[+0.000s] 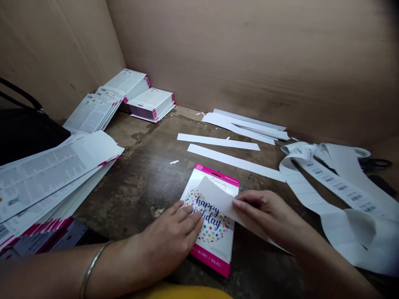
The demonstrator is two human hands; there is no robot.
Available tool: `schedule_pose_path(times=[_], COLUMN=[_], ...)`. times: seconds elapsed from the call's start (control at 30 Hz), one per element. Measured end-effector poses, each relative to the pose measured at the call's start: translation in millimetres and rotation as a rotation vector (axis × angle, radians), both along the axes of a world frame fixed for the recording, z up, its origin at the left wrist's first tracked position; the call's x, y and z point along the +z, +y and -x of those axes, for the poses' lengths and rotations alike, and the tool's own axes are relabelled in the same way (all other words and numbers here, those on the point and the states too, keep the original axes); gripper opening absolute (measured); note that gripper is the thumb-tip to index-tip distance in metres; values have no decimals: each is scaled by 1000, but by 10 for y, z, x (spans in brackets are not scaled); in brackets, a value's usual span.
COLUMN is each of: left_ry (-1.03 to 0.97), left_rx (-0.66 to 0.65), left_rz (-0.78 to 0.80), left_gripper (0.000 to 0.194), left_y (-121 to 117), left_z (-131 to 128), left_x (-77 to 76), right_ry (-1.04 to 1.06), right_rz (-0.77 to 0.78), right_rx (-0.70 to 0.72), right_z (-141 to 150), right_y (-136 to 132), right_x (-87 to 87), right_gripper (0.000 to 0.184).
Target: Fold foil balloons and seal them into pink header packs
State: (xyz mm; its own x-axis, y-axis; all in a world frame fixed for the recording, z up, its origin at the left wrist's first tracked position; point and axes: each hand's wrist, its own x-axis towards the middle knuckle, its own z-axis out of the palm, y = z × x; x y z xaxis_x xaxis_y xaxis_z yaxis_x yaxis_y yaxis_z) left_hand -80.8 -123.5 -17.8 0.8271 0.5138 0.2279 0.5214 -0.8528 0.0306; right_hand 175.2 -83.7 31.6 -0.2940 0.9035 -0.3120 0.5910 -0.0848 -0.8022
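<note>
I've got the left hand pressed flat on the birthday card, fingers spread; right hand pinching a white label sheet at its edge (a paper strip lies just past the card's top edge).

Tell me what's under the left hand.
The left hand rests on a pink-edged happy birthday balloon packet; lettering and dots show beside the fingers, but the print under the palm is covered.
</note>
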Motion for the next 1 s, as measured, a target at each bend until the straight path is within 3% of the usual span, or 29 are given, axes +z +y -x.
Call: schedule_pose_path(times=[0.17,0.3,0.53,0.77,1.0], left_ry=[57,56,36,43,61], left_rx=[44,88,87,121,176], left_rz=[-52,-8,-26,21,-34], left_gripper=[34,34,34,28,44], left_y=[-78,-106,-130,-113,-107], left_z=[-76,-114,-118,-95,-57], left_x=[-151,-153,-154,-102,-195], right_ry=[-46,-41,-219,-312,-400], right_rz=[-23,11,-56,-95,-124], right_rx=[-47,-21,-2,32,79], right_z=[220,319,312,332,349], right_y=[-35,-75,-89,-122,-71], right_x=[-103,-145,-326,-343,-384], right_gripper=[35,39,40,39,38])
